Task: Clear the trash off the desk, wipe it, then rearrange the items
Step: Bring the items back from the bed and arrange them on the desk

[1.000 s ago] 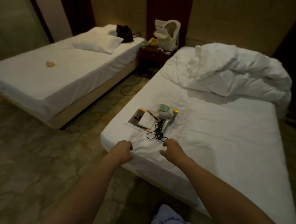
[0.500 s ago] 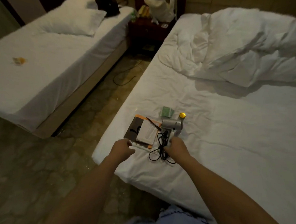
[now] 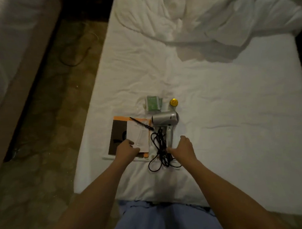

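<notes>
A small group of items lies on the bed (image 3: 216, 95) near its left edge. The left hand (image 3: 126, 149) rests with curled fingers on the near edge of a white card (image 3: 139, 138), which lies on a dark booklet (image 3: 116, 134) and an orange sheet (image 3: 122, 118); whether it pinches the card I cannot tell. A pen (image 3: 141, 126) lies slanted across the card's far corner. The right hand (image 3: 182, 147) reaches with loosely bent fingers to the handle end of the silver dryer (image 3: 165, 119), its thumb at the tangled black cord (image 3: 159, 149). Beyond the dryer sit a green packet (image 3: 153, 105) and a gold cap (image 3: 174, 102). A crumpled duvet (image 3: 211, 15) covers the far end.
</notes>
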Motion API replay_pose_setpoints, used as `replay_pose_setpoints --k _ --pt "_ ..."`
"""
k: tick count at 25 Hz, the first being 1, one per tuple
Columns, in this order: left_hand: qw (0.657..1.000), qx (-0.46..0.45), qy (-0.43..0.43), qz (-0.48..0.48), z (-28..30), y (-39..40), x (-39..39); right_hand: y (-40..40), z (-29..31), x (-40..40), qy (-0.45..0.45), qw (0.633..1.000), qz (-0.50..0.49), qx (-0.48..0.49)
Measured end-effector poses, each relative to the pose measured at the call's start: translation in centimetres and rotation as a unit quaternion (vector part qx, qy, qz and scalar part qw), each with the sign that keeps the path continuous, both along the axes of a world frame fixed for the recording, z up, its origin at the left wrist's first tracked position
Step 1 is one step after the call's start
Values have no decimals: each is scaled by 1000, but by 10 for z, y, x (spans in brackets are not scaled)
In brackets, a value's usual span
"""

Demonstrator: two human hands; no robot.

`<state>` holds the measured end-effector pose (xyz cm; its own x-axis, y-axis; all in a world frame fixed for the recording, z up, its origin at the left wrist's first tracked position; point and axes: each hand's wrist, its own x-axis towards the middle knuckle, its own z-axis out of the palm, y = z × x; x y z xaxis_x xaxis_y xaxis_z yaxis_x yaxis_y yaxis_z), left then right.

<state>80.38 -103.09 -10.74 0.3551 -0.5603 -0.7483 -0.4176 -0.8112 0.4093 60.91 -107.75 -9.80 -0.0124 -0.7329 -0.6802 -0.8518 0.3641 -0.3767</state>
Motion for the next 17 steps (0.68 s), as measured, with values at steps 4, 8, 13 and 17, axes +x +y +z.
replay_pose_setpoints --k 4,8,13,17 --pt "999 23 17 -16 -36 -19 15 -11 -33 21 39 999 0 9" --pt "1000 1 -25 -7 -66 -27 32 -9 -62 43 77 997 2 26" --pt "999 23 -25 41 -92 -33 46 -10 -96 62 110 993 -28 21" --pt "998 20 -2 62 -108 -41 46 -18 -116 68 114 987 -109 15"
